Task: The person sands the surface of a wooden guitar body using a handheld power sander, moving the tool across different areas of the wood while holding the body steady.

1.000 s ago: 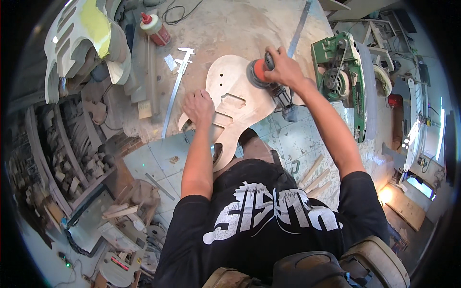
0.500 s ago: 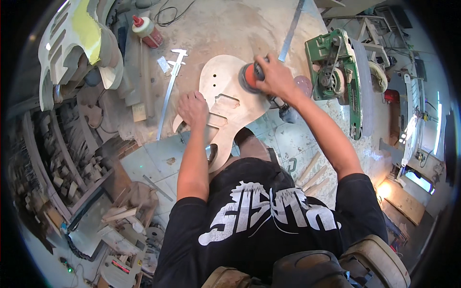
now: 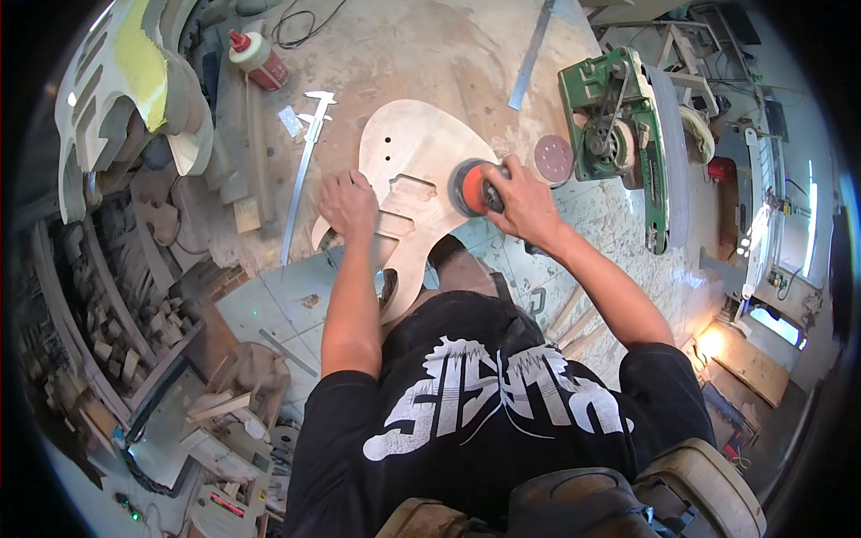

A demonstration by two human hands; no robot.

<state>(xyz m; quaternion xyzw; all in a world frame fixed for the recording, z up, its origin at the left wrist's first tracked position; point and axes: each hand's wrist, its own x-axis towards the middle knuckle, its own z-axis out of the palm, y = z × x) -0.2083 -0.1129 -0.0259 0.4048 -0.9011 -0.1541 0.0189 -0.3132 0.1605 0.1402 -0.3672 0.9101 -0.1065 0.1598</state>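
A pale wooden guitar body (image 3: 421, 134) with two small holes and routed cavities lies at the front edge of the workbench, overhanging toward me. My left hand (image 3: 348, 202) presses on its left side with curled fingers, gripping it. My right hand (image 3: 520, 202) is closed on a random orbital sander (image 3: 469, 188) with an orange-red top, which sits on the body's right side, near the waist curve. A perforated sanding disc (image 3: 552, 157) lies just beyond the sander. A white caliper (image 3: 314, 130) rests beside the body on the left.
The workbench (image 3: 430, 45) carries a glue bottle (image 3: 260, 63), a cable and a steel ruler (image 3: 529, 63). A stack of cut body shapes (image 3: 126, 81) stands upper left, a green belt sander (image 3: 601, 125) at the right. Wood offcuts (image 3: 143, 341) crowd the lower left.
My right hand and the sander have moved down toward the body's lower right edge, leaving more of the sanding disc exposed. The scene has shifted slightly leftward in view.
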